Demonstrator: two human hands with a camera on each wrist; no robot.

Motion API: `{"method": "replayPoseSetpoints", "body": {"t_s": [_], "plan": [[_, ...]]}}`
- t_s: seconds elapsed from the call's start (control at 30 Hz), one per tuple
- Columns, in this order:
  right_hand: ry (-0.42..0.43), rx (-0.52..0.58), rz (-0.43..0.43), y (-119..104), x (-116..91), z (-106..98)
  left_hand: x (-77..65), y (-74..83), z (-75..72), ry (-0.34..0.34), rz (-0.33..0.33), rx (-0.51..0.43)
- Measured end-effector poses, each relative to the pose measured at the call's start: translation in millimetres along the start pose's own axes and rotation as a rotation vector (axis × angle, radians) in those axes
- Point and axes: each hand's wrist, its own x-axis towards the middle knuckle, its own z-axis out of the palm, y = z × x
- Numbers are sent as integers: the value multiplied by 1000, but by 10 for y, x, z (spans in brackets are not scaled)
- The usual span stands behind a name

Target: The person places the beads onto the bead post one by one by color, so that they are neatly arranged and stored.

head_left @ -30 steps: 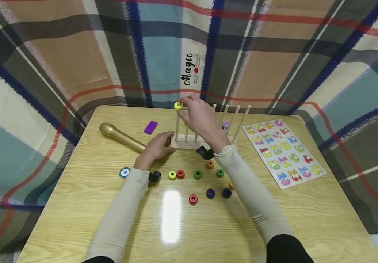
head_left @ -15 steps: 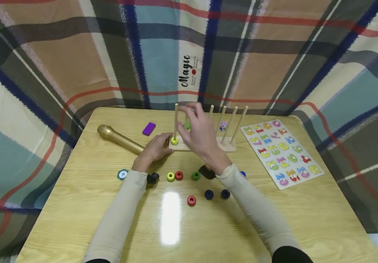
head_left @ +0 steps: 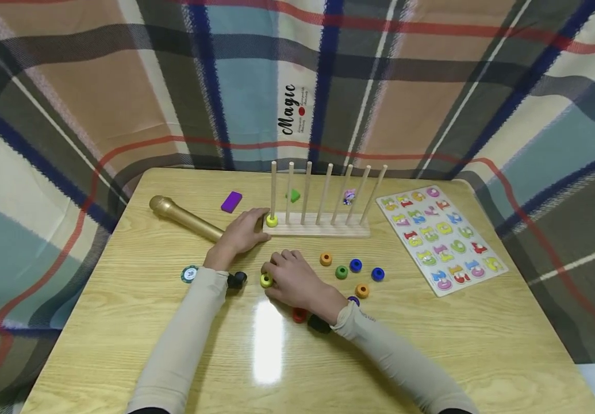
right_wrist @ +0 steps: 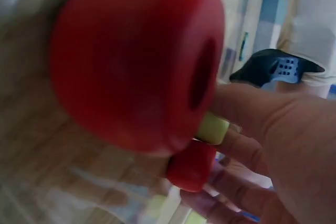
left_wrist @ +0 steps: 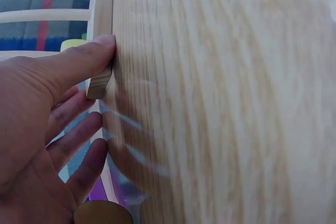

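Note:
My left hand (head_left: 237,236) grips the left end of a wooden peg rack (head_left: 328,230); in the left wrist view the thumb lies on the front of its base (left_wrist: 100,85). A yellow bead (head_left: 272,221) sits at the bottom of the leftmost peg. On the table in front of the rack, my right hand (head_left: 299,282) pinches another yellow bead (right_wrist: 212,129) between thumb and index finger. One red bead (right_wrist: 191,166) lies right beside it, near the fingers. Another red bead (head_left: 299,314) is partly hidden by the right wrist.
Orange (head_left: 361,290), green (head_left: 341,272) and blue beads (head_left: 377,274) lie right of the right hand. A gold microphone (head_left: 185,217), purple block (head_left: 231,202) and poker chip (head_left: 189,273) are at left. A number puzzle board (head_left: 442,238) lies at right; a small figurine (head_left: 349,197) stands behind the rack.
The first yellow bead, released at the top of the leftmost peg, dropped to its base. My right hand then came back toward me to the loose yellow bead. The left hand stayed on the rack.

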Motion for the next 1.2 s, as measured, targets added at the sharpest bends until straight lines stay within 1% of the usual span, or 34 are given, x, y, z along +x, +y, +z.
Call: {"method": "replayPoseSetpoints", "body": {"t_s": [0.13,0.23,0.33,0.43,0.53,0.6,0.67,0.73,0.83,0.9,0.97,1.13,1.2], "plan": [[62,27,-34,20,-8,-19,-16,1,0,10,7,-1],[123,108,-51,87,14,-143,-5,0,4,10,21,3],[192,204,-24,199,75,-400,0,-3,-5,10,34,8],[287,289,61,339,164,-730,1,3,-23,9,35,8],[407,332,119,471,258,-1043,-5,4,-32,6,30,6],[480,336,129,534,316,-1208,-5,1,-24,3,28,9],[521,324,136,569,376,-1333,-7,-3,-9,-1,22,15],[524,311,155,577,441,-1415,-11,-2,10,-2,17,13],[500,280,189,574,534,-1456,-19,8,33,-6,6,1],[482,261,206,575,576,-1453,-26,15,46,-11,0,-9],[483,244,216,580,601,-1443,-29,17,51,-13,0,-8],[476,242,238,577,642,-1437,-36,12,30,-3,4,13],[461,245,249,572,656,-1434,-35,9,19,-2,3,19]]}}
